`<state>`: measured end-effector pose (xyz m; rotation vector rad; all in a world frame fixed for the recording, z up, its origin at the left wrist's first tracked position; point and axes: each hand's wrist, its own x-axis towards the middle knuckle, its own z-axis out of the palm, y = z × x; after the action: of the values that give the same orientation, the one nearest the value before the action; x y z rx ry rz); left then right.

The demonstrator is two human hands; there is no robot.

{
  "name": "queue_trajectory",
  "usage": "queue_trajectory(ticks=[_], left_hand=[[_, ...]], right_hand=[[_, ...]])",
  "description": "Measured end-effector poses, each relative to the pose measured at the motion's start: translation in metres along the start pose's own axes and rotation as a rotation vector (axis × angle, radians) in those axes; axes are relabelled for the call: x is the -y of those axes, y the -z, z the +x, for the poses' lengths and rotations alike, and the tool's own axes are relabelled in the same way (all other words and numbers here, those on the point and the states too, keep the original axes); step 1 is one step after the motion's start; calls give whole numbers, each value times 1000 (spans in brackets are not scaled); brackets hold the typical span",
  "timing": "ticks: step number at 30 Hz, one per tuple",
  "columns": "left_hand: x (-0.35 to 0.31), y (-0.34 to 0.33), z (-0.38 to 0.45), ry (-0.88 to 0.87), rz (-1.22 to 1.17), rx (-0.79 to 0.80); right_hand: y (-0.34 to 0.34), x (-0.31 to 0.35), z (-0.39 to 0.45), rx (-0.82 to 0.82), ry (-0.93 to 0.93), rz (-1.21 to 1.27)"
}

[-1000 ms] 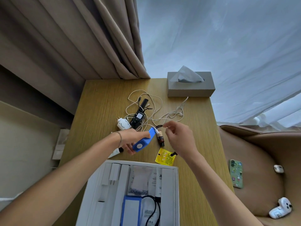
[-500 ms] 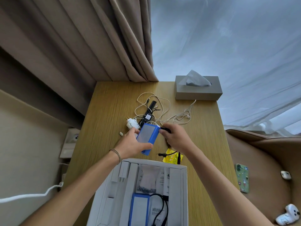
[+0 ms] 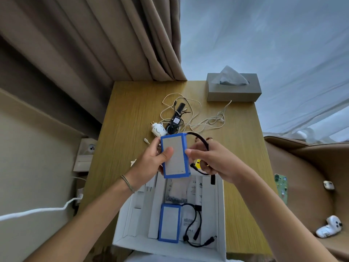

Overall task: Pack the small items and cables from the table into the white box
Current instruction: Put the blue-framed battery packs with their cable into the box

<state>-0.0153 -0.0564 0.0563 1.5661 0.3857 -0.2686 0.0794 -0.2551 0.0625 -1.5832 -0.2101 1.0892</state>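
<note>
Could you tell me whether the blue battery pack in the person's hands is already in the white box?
Not yet. The blue battery pack is held above the white box by the left hand and right hand.

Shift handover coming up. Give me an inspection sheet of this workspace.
Surface: wooden table, grain bare at left.
Job's things: white box open, one blue pack inside; second blue pack held above it.
Clutter: tissue box, white plug.
Grippers: left hand grips held pack; right hand holds its black lead.
Cables: white cable tangle on table.
Surroundings: curtain, phone on chair.
</note>
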Motion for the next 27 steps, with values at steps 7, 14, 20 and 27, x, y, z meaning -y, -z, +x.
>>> queue_trajectory(ticks=[7, 14, 20, 27], left_hand=[[20, -2, -22, 32, -99, -13], [42, 8, -40, 144, -87, 14], [76, 3, -51, 318, 114, 151], [116, -6, -34, 354, 300, 75]], right_hand=[[-28, -22, -35, -50, -88, 178], [-51, -52, -49, -73, -176, 160], [-77, -97, -36, -191, -308, 60], [-90, -135, -23, -306, -398, 110]])
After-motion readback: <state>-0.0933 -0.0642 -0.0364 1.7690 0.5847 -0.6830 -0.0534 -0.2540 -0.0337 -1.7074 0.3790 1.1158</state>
